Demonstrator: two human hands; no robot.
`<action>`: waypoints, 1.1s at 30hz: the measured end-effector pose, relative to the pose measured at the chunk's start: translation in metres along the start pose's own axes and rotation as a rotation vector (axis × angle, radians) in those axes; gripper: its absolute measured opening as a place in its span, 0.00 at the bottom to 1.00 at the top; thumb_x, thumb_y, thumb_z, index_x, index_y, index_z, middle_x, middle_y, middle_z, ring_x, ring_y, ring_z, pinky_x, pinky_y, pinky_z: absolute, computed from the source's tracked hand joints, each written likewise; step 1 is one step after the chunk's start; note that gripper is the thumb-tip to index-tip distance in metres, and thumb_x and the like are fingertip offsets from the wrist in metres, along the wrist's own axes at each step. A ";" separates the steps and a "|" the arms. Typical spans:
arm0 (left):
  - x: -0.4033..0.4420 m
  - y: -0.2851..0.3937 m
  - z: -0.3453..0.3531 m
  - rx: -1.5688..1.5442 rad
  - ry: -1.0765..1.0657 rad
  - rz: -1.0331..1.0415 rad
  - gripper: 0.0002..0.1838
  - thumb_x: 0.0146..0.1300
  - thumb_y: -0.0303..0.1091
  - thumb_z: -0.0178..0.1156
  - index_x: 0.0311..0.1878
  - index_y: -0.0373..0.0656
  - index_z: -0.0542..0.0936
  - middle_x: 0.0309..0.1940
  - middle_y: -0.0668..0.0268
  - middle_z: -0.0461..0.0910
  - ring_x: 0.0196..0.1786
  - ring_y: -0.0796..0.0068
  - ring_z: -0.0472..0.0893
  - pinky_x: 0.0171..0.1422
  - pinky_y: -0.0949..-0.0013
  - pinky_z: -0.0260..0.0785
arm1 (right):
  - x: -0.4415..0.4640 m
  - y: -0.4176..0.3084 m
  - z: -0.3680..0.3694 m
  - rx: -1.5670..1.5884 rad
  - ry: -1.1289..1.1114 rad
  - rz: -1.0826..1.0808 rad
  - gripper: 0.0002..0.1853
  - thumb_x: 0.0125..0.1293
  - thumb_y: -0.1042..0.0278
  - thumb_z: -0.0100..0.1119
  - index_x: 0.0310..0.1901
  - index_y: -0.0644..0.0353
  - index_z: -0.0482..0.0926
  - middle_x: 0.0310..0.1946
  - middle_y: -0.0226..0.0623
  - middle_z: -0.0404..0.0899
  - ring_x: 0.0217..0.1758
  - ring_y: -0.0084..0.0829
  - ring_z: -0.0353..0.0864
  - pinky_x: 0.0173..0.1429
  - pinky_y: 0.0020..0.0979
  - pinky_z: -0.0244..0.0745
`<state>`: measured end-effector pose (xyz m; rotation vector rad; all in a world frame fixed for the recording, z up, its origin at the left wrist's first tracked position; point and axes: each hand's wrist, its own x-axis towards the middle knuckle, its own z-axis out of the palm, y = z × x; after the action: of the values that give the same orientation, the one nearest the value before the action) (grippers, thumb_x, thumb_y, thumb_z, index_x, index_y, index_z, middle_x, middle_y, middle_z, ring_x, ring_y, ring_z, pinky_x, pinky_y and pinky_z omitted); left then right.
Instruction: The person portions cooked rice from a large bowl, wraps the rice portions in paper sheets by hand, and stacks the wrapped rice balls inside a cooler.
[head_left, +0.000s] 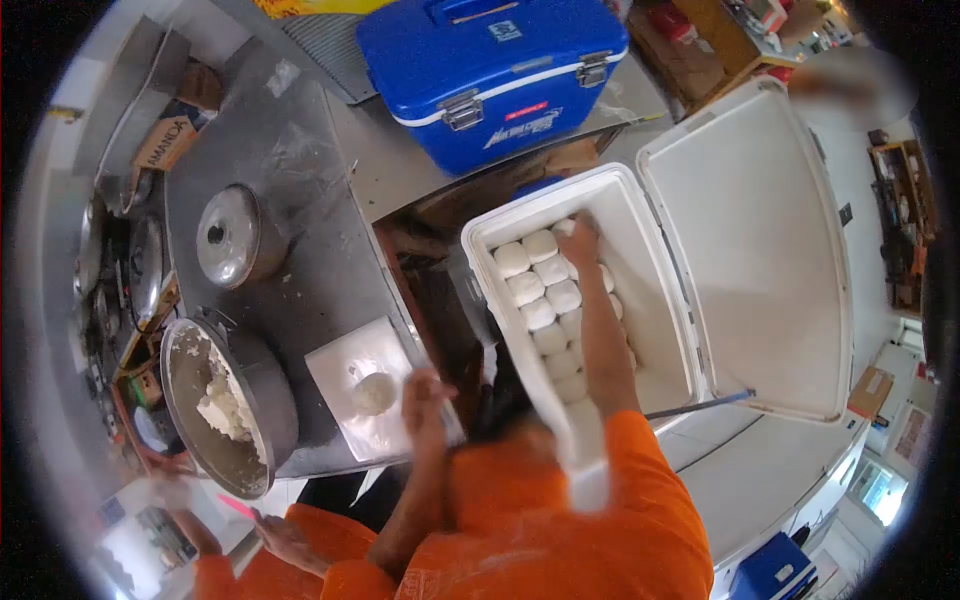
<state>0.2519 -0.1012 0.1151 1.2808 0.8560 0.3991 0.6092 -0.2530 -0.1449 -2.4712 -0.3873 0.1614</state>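
My right hand (580, 245) is inside the white cooler (650, 290), its fingers closed round a white ball (563, 228) in the far corner. Several white balls (564, 295) lie in rows on the cooler's bottom. My left hand (427, 398) hovers at the right edge of a clear plastic sheet (340, 375) on the metal table; its fingers are loosely bent and slightly blurred, with nothing visible in them. One round white ball (375, 394) rests on that sheet, just left of my left hand.
A large pot (275, 385) of white dough-like mass (228, 410) and a lidded pot (228, 235) stand left. The blue cooler (490, 85) is beyond. The white cooler's lid (765, 250) hangs open right. At bottom left, a co-worker's hand (285, 540) holds a pink utensil (237, 506).
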 end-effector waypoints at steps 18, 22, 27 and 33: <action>-0.065 -0.043 -0.141 0.240 0.213 0.025 0.08 0.69 0.30 0.53 0.49 0.38 0.74 0.29 0.71 0.72 0.34 0.82 0.71 0.42 0.76 0.65 | 0.022 0.019 0.010 -0.094 -0.175 0.160 0.22 0.64 0.56 0.48 0.43 0.72 0.77 0.45 0.67 0.76 0.54 0.62 0.73 0.60 0.51 0.68; -0.084 -0.076 -0.191 0.702 0.233 0.119 0.12 0.65 0.32 0.59 0.48 0.38 0.74 0.37 0.62 0.76 0.41 0.69 0.76 0.47 0.67 0.68 | -0.014 0.035 0.061 -0.117 0.247 -0.182 0.19 0.66 0.61 0.47 0.44 0.71 0.78 0.60 0.62 0.67 0.67 0.55 0.63 0.71 0.52 0.57; -0.085 -0.093 -0.234 1.133 -0.022 0.319 0.28 0.56 0.35 0.69 0.61 0.44 0.74 0.59 0.58 0.75 0.67 0.58 0.69 0.69 0.55 0.63 | 0.058 0.050 -0.012 -0.716 -0.169 -0.335 0.18 0.66 0.57 0.46 0.37 0.59 0.84 0.43 0.48 0.83 0.45 0.47 0.82 0.54 0.53 0.71; -0.072 -0.153 -0.299 0.209 -0.228 0.079 0.19 0.56 0.34 0.67 0.54 0.50 0.82 0.64 0.69 0.74 0.70 0.64 0.67 0.73 0.59 0.60 | -0.144 -0.217 -0.111 0.680 0.271 -0.330 0.08 0.70 0.74 0.50 0.44 0.65 0.79 0.38 0.35 0.81 0.43 0.28 0.78 0.52 0.32 0.73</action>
<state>-0.0454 0.0064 -0.0185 1.5246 0.6683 0.2237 0.4439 -0.1960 0.0773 -1.7049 -0.5141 -0.1576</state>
